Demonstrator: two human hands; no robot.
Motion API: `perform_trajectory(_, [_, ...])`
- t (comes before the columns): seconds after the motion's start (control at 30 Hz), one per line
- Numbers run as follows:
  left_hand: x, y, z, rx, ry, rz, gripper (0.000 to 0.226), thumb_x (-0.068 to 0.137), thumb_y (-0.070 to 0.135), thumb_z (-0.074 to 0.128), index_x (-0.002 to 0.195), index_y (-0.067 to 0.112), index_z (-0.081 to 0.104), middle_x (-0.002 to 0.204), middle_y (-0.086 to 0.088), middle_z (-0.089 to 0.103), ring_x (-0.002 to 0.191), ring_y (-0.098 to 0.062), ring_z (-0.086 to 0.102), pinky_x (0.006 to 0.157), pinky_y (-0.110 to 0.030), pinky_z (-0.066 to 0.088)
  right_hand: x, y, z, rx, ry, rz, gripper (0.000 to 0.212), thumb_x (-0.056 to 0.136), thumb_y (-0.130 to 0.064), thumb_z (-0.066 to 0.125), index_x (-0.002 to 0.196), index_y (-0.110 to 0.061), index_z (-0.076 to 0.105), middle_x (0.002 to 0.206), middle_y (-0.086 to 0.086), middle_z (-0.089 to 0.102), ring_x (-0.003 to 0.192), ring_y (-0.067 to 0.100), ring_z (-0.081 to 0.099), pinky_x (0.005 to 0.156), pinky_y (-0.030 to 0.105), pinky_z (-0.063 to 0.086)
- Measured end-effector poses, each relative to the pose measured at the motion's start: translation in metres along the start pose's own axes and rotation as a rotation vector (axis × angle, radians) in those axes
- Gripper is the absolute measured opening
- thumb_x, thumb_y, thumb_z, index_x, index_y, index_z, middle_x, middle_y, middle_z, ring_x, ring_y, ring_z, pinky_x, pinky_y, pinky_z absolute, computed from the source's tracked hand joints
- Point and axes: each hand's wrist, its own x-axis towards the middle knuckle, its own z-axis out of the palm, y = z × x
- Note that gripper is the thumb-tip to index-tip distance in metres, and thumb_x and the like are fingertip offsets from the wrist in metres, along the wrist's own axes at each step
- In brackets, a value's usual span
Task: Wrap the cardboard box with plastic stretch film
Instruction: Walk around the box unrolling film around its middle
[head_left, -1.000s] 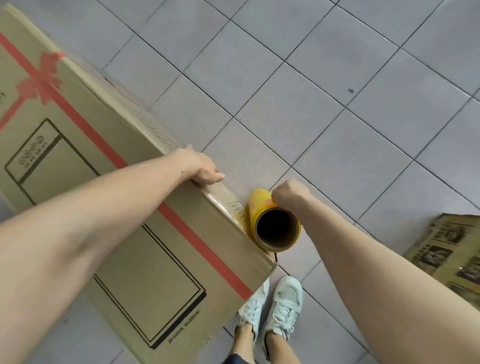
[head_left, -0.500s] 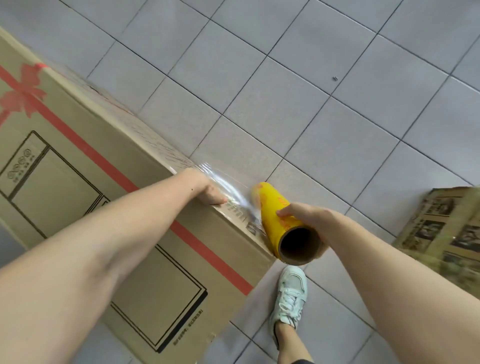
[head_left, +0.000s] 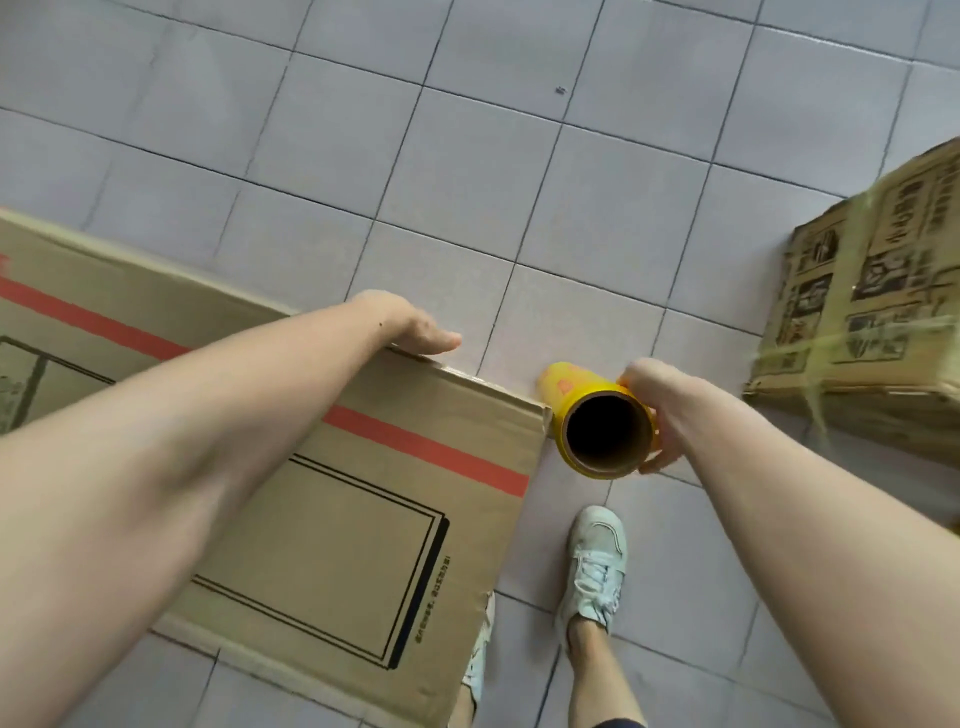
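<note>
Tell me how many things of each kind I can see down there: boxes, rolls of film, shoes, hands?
Cardboard boxes: 2, the big one being wrapped and a printed one at right
Rolls of stretch film: 1, yellow
White shoes: 2, one in full view, one partly hidden by the big box
Hands: 2, left, right
Total: 7

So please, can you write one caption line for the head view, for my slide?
Left hand presses the cardboard box edge while right hand holds the yellow stretch film roll at its corner.
</note>
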Motion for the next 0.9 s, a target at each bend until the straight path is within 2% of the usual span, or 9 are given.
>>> perform_trajectory(0.03, [0.0, 0.015, -0.002, -0.043, 0.017, 0.064, 0.075, 0.1, 0.066, 0.015, 0.158, 0.02, 0.026, 0.166, -0.002, 0.018, 0.153, -0.025, 0.016, 0.123, -0.046, 0.014, -0.007, -0.005, 0.002, -0.153, 0.08, -0.12, 0.021, 0.085, -0.02, 0.04, 0.09, -0.007, 0.056, 0.097, 0.016, 0.062, 0.09, 0.033, 0.06, 0.085, 0.046, 0.05])
perform_trajectory(0.1, [-0.007, 0.05, -0.003, -0.108, -0.006, 0.204, 0.07, 0.103, 0.062, 0.014, 0.159, 0.021, 0.021, 0.167, 0.001, 0.013, 0.154, -0.022, 0.011, 0.124, -0.044, 0.01, -0.022, -0.015, 0.009, -0.367, 0.163, -0.286, 0.035, 0.099, -0.012, 0.03, 0.117, -0.002, 0.057, 0.127, 0.018, 0.054, 0.12, 0.031, 0.052, 0.102, 0.039, 0.041])
perform_trajectory(0.2, [-0.013, 0.092, 0.009, -0.049, -0.058, 0.26, 0.062, 0.106, 0.053, 0.013, 0.159, 0.023, 0.022, 0.167, 0.001, 0.016, 0.153, -0.021, 0.014, 0.122, -0.041, 0.013, -0.039, -0.019, 0.018, -0.385, 0.062, -0.302, 0.049, 0.106, -0.025, 0.021, 0.149, -0.002, 0.028, 0.141, 0.014, 0.04, 0.144, 0.03, 0.029, 0.113, 0.035, 0.026])
perform_trajectory(0.27, [-0.007, 0.1, 0.019, -0.062, -0.089, 0.237, 0.062, 0.105, 0.053, 0.013, 0.157, 0.023, 0.027, 0.165, -0.002, 0.023, 0.15, -0.024, 0.023, 0.12, -0.042, 0.018, -0.045, -0.007, 0.018, -0.315, -0.069, -0.243, 0.057, 0.104, -0.043, 0.033, 0.145, -0.005, 0.034, 0.135, 0.016, 0.046, 0.136, 0.035, 0.04, 0.11, 0.043, 0.031])
perform_trajectory(0.4, [-0.009, 0.1, 0.018, -0.069, -0.061, 0.214, 0.061, 0.107, 0.05, 0.013, 0.158, 0.019, 0.026, 0.165, -0.004, 0.021, 0.151, -0.025, 0.022, 0.118, -0.039, 0.019, -0.034, 0.044, 0.028, 0.14, -0.196, 0.026, 0.061, 0.081, -0.06, 0.063, 0.108, -0.006, 0.054, 0.092, 0.016, 0.069, 0.086, 0.034, 0.066, 0.096, 0.05, 0.049])
perform_trajectory(0.5, [-0.013, 0.1, 0.016, -0.019, -0.042, 0.223, 0.064, 0.106, 0.054, 0.012, 0.159, 0.02, 0.026, 0.166, -0.003, 0.02, 0.151, -0.024, 0.02, 0.118, -0.038, 0.019, -0.012, 0.09, 0.049, 0.613, -0.247, 0.083, 0.066, 0.079, -0.06, 0.062, 0.124, -0.014, 0.051, 0.107, 0.018, 0.071, 0.096, 0.034, 0.069, 0.09, 0.049, 0.051])
perform_trajectory(0.63, [-0.004, 0.096, 0.03, 0.011, -0.094, 0.238, 0.069, 0.1, 0.065, 0.009, 0.156, 0.032, 0.031, 0.165, 0.0, 0.023, 0.151, -0.023, 0.021, 0.12, -0.043, 0.014, -0.001, 0.146, 0.084, 0.973, -0.416, 0.266, 0.068, 0.081, -0.064, 0.055, 0.123, -0.011, 0.055, 0.104, 0.022, 0.07, 0.095, 0.039, 0.066, 0.088, 0.051, 0.05])
perform_trajectory(0.8, [-0.001, 0.104, 0.051, 0.024, -0.153, 0.231, 0.07, 0.098, 0.07, 0.011, 0.155, 0.037, 0.032, 0.166, 0.002, 0.02, 0.152, -0.023, 0.018, 0.122, -0.047, 0.011, 0.003, 0.172, 0.102, 1.034, -0.461, 0.352, 0.067, 0.078, -0.061, 0.059, 0.118, -0.009, 0.052, 0.109, 0.022, 0.068, 0.097, 0.042, 0.065, 0.086, 0.056, 0.052])
perform_trajectory(0.9, [-0.005, 0.107, 0.051, 0.032, -0.112, 0.223, 0.083, 0.091, 0.08, 0.01, 0.156, 0.033, 0.032, 0.165, 0.002, 0.022, 0.152, -0.021, 0.018, 0.123, -0.045, 0.01, 0.009, 0.148, 0.092, 0.676, -0.093, 0.114, 0.057, 0.073, -0.037, 0.054, 0.125, -0.014, 0.05, 0.118, 0.016, 0.063, 0.104, 0.039, 0.063, 0.092, 0.053, 0.05])
